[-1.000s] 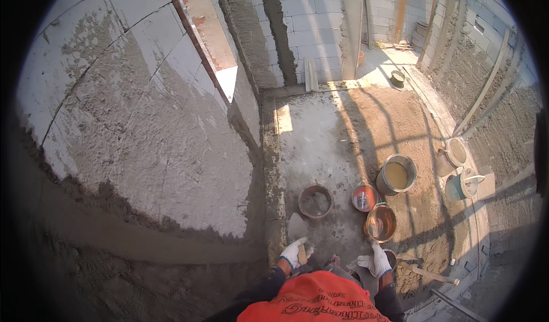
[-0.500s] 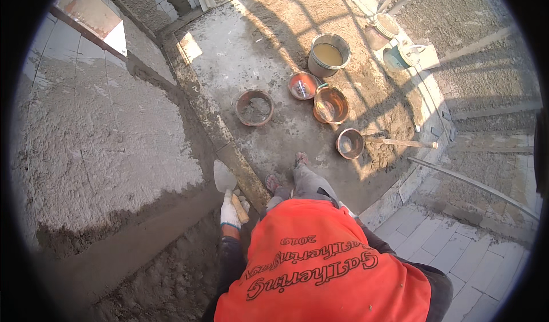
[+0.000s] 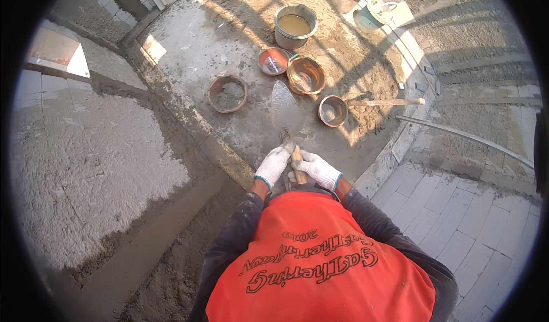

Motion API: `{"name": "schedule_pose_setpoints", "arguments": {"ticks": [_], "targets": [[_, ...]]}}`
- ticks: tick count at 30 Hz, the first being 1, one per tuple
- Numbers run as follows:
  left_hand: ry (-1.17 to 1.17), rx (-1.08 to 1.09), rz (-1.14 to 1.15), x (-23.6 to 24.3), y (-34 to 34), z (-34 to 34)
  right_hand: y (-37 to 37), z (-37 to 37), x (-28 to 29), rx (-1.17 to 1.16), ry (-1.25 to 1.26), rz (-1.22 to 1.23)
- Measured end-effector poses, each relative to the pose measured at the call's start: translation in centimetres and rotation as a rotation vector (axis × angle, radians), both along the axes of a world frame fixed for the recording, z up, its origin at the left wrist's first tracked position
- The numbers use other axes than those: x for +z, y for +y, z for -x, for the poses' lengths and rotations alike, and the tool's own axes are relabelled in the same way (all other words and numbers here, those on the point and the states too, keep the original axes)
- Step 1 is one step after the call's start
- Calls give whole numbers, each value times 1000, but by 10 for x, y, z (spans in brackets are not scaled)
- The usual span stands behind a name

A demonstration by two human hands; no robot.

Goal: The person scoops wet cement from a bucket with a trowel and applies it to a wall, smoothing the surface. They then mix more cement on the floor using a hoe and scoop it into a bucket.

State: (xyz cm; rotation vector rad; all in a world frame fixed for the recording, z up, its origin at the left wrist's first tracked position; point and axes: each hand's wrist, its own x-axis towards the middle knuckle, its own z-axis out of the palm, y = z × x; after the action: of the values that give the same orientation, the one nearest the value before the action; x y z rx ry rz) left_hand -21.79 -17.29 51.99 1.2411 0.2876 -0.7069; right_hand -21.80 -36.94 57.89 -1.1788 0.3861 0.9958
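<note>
In front of my body, a trowel points away from me, its broad metal blade over the floor and its wooden handle between my hands. My left hand, in a white knit glove with a blue cuff edge, closes on the handle from the left near the blade. From the other side my right hand, gloved the same way, has its fingers closed against the handle. Part of the fingers of both hands is hidden. Past the blade, to the left, sits a round tub with grey mortar in it.
A large bucket of murky water, a red bowl, a brown bucket and a long-handled scoop stand ahead. Two pails are farther off. A partly plastered wall rises left; pale blockwork lies right.
My left hand has brought the trowel from the left wall side to the middle, turning its blade forward. My right hand has come into view and met the handle. The view has shifted.
</note>
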Motion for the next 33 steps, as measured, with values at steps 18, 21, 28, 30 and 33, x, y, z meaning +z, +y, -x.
{"name": "schedule_pose_setpoints", "arguments": {"ticks": [18, 21, 28, 30, 33], "targets": [[609, 793, -277, -108, 181, 133, -324, 200, -171, -53, 262, 1026], [542, 844, -227, -125, 149, 83, -398, 215, -220, 584, -141, 1106], [776, 1053, -227, -171, 136, 83, -259, 7, -146, 433, 166, 952], [848, 1059, -227, -184, 130, 46, -247, -71, -152, 388, 240, 950], [827, 895, -405, -211, 117, -4, -227, -184, -152, 335, 355, 1003]]}}
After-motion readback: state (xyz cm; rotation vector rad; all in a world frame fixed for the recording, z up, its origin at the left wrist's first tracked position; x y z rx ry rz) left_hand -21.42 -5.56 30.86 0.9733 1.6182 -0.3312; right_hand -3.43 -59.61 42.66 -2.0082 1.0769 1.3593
